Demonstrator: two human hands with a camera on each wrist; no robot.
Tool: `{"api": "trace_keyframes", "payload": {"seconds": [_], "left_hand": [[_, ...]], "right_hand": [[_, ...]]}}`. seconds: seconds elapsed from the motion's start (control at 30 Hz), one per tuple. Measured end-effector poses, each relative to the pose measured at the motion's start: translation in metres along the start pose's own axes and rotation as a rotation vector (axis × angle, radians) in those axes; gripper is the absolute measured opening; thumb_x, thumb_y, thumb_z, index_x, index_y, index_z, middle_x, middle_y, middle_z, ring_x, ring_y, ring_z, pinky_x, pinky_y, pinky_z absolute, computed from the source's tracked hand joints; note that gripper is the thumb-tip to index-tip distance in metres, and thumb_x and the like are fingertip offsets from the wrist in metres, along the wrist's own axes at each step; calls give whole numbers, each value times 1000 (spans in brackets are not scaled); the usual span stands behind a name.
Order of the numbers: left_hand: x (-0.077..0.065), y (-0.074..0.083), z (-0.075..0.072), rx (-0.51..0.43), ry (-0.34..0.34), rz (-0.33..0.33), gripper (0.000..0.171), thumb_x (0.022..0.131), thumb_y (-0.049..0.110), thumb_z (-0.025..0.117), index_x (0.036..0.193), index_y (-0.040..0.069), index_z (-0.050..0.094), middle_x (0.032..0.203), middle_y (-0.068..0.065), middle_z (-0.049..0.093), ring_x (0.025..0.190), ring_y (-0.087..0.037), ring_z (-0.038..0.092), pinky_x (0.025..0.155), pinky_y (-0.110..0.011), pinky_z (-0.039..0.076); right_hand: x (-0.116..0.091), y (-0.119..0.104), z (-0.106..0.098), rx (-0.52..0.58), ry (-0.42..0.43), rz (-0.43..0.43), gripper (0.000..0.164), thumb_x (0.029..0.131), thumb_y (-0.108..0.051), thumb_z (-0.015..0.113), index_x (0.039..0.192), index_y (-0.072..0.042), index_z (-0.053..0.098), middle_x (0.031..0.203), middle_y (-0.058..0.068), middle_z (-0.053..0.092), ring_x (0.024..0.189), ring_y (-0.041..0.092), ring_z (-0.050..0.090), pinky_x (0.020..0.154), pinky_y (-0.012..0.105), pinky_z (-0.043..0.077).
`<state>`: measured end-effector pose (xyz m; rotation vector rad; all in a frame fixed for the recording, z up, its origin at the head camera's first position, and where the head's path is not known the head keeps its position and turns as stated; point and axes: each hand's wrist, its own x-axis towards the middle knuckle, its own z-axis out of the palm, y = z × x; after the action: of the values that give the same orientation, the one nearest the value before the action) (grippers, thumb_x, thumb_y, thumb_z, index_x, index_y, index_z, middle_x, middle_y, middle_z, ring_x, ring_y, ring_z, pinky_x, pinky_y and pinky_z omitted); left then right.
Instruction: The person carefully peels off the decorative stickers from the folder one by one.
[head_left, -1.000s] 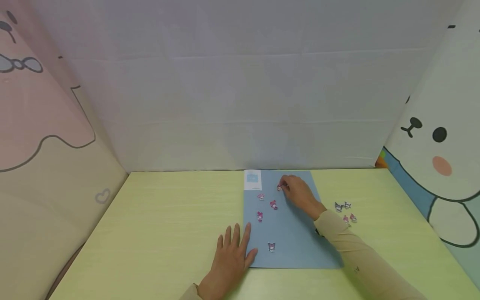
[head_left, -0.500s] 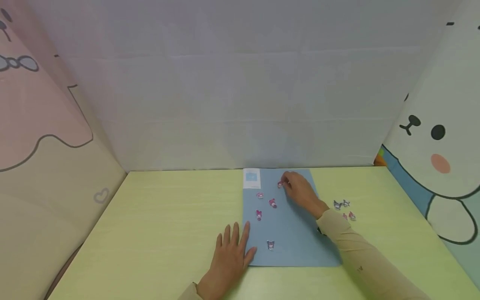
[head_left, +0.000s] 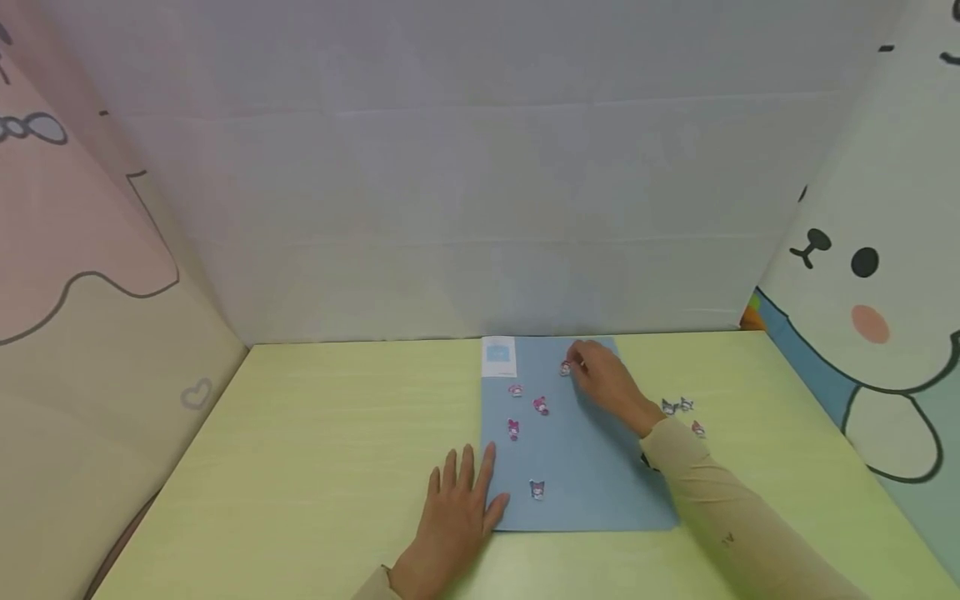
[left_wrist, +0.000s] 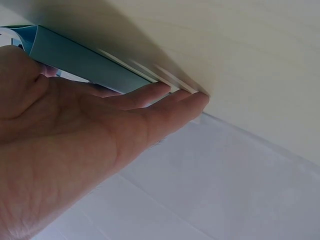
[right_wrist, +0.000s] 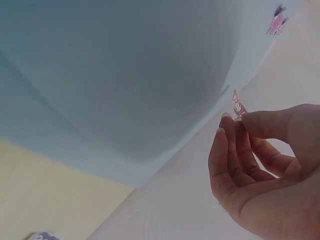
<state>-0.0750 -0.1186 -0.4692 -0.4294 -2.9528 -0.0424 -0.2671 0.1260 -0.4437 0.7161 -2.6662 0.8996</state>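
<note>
A blue folder with a white label in its top left corner lies on the table. Near its far edge my right hand pinches a small pink cartoon sticker between thumb and fingertips, close over the blue surface. Several similar stickers lie on the folder: a pink one in the upper middle, another to its lower left, and a dark-eared one near the front. My left hand rests with fingers spread at the folder's left edge, thumb over its front corner.
To the right of the folder, loose stickers lie on the yellow-green table, some partly hidden by my right forearm. A pale wall stands right behind the table, and printed panels flank it on both sides.
My right hand has shifted slightly to the right over the folder, still pinching the sticker. My left hand stays at the folder's edge. The head view has turned a little.
</note>
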Motion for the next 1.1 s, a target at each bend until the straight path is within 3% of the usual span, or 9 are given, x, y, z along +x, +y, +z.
{"api": "trace_keyframes", "payload": {"seconds": [0.4,0.63,0.8,1.1], "left_hand": [[0,0,-2,-31,-31,-9,61,105,48,52,153,11,46,143,-23,54,131,-45,52,101,-60,46],[0,-2,4,-25,8,13,61,105,47,52,153,10,46,140,-24,55,128,-46,54,98,-60,48],[-1,-2,3,-44,-16,1,61,105,48,51,153,10,46,143,-24,53,131,-45,52,100,-60,46],[-1,-5,13,-23,47,26,61,107,50,46,152,10,46,140,-23,55,127,-45,54,97,-59,48]], "right_hand": [[-8,8,-13,-9,5,13,4,94,6,65,98,5,65,92,16,65,83,29,59,77,49,51],[-15,14,-23,-18,3,11,4,93,4,67,95,7,64,90,16,65,84,30,60,76,49,51],[-19,18,-28,-19,4,16,4,94,3,67,94,7,65,89,15,64,82,29,60,75,48,51],[-26,32,-38,-31,-4,28,5,93,6,67,92,1,67,87,12,63,82,28,60,75,46,50]]}}
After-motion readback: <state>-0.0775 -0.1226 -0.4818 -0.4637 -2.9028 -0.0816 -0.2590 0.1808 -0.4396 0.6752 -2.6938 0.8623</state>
